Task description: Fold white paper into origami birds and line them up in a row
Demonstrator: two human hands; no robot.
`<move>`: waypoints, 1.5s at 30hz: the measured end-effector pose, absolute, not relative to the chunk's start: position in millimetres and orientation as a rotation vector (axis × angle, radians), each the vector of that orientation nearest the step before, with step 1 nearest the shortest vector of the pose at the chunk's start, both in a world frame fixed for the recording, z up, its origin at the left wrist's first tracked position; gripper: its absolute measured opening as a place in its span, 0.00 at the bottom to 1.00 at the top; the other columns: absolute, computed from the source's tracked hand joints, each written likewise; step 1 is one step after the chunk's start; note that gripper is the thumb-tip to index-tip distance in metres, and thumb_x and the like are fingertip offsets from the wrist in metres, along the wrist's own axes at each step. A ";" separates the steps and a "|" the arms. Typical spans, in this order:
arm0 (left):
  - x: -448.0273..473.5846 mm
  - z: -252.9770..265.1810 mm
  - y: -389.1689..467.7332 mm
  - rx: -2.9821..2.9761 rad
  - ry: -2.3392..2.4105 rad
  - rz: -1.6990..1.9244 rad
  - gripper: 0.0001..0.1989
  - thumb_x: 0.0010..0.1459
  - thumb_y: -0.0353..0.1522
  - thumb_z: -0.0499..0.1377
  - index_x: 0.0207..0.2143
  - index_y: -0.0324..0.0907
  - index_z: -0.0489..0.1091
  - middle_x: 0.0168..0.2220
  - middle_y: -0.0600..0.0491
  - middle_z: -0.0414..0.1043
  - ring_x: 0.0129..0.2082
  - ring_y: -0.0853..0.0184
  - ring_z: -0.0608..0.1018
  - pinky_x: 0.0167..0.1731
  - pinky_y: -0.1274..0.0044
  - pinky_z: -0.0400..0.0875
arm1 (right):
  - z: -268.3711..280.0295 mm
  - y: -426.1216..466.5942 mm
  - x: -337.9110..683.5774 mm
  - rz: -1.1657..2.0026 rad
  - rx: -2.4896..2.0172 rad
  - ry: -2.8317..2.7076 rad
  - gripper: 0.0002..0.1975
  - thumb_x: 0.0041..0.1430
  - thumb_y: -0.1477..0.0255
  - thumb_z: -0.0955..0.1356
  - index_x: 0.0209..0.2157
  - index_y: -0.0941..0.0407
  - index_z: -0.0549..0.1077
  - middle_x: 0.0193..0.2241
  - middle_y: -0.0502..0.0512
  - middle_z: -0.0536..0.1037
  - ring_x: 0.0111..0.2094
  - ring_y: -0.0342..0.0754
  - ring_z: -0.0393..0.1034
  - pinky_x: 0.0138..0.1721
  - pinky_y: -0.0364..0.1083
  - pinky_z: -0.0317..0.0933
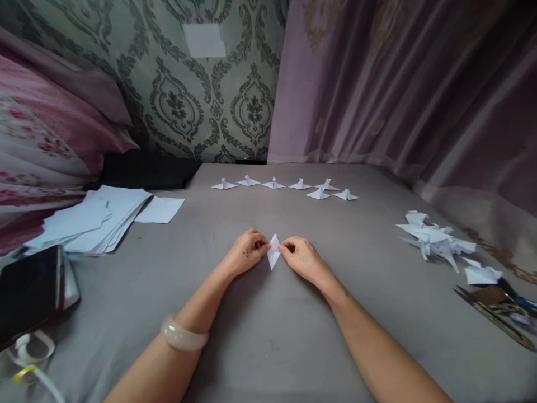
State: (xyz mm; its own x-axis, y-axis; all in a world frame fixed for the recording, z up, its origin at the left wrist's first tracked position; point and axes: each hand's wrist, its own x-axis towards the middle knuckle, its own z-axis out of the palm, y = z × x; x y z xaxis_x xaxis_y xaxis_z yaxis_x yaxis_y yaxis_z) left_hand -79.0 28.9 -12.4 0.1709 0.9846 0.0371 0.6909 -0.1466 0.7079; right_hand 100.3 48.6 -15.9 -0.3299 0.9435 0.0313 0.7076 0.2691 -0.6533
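A small white piece of folded paper (274,253), shaped like a narrow diamond, is held upright on its point between my two hands over the grey cloth (268,347). My left hand (248,252) pinches its left corner between thumb and fingers. On the opposite corner, my right hand (304,256) has the same closed pinch. The remaining fingers of both hands are curled in. Farther back, several small folded paper figures (273,183) with spread wings stand in a loose row.
At left lie a stack of white paper sheets (96,218), a dark phone or tablet (29,294) and a white cable (44,380). A pile of folded white paper (438,238) sits at right, near a pair of scissors (493,316). Behind are a patterned wall and curtains (356,84).
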 end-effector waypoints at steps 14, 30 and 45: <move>-79.4 -16.4 31.8 1.868 1.573 0.703 0.08 0.54 0.33 0.55 0.28 0.38 0.72 0.32 0.51 0.66 0.30 0.69 0.70 0.32 0.76 0.64 | -12.4 49.9 97.1 0.815 -1.546 -2.078 0.12 0.54 0.67 0.65 0.23 0.56 0.76 0.23 0.53 0.77 0.28 0.46 0.71 0.31 0.42 0.58; -78.4 -24.5 36.1 1.856 1.593 0.733 0.06 0.52 0.32 0.57 0.26 0.38 0.70 0.32 0.52 0.66 0.28 0.70 0.70 0.31 0.77 0.65 | -15.6 50.1 93.6 0.855 -1.649 -2.007 0.10 0.52 0.65 0.66 0.25 0.55 0.76 0.17 0.51 0.74 0.21 0.43 0.68 0.26 0.41 0.57; -75.1 -24.4 29.4 2.028 1.491 0.771 0.05 0.56 0.26 0.51 0.31 0.40 0.66 0.31 0.53 0.63 0.31 0.69 0.68 0.33 0.77 0.64 | -25.7 51.3 100.3 0.703 -1.523 -2.137 0.05 0.55 0.69 0.67 0.31 0.55 0.72 0.30 0.52 0.74 0.34 0.45 0.68 0.36 0.42 0.58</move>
